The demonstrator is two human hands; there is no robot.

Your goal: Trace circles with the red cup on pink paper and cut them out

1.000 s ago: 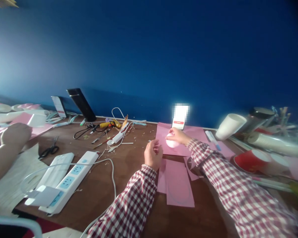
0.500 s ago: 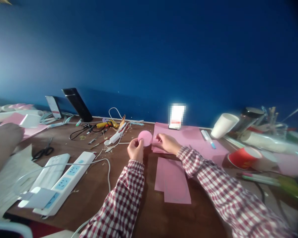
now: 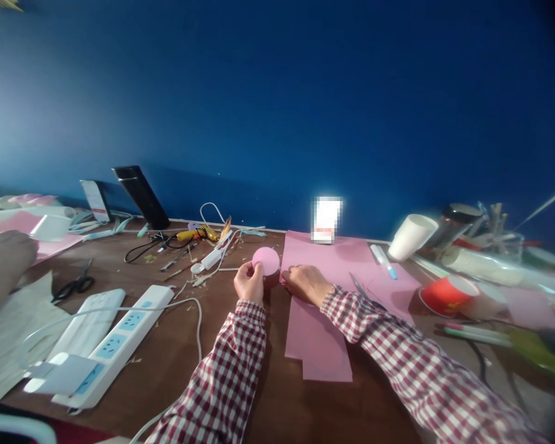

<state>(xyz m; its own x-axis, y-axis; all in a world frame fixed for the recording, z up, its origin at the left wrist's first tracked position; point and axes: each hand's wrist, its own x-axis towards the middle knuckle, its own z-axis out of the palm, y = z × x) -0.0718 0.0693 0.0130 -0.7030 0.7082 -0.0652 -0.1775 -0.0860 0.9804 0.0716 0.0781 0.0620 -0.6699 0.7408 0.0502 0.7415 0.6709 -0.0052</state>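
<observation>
My left hand (image 3: 250, 283) pinches a pink paper circle (image 3: 266, 261) by its lower left edge, thumb on top, holding it over the table. To its right, my right hand (image 3: 305, 283) is closed, its fingers curled down at the left edge of a large pink paper sheet (image 3: 342, 256). Whatever its fingertips hold, if anything, is hidden. Below that hand lie overlapping pink paper pieces (image 3: 326, 348), with a faint curved outline on the top one. Beside my right sleeve, a pair of scissors (image 3: 359, 285) shows in part on the large sheet.
A marker (image 3: 383, 261), a tilted white paper cup (image 3: 411, 237) and a red cup (image 3: 448, 295) stand or lie to the right. A lit phone (image 3: 326, 220) leans at the wall. Leftward are a power strip (image 3: 115, 345), black scissors (image 3: 75, 285) and another person's hand (image 3: 9, 259).
My right hand has come down and slightly nearer, its fingers curling lower by the large sheet's edge. The scissors beside my right sleeve have come into sight. My left hand still holds the circle.
</observation>
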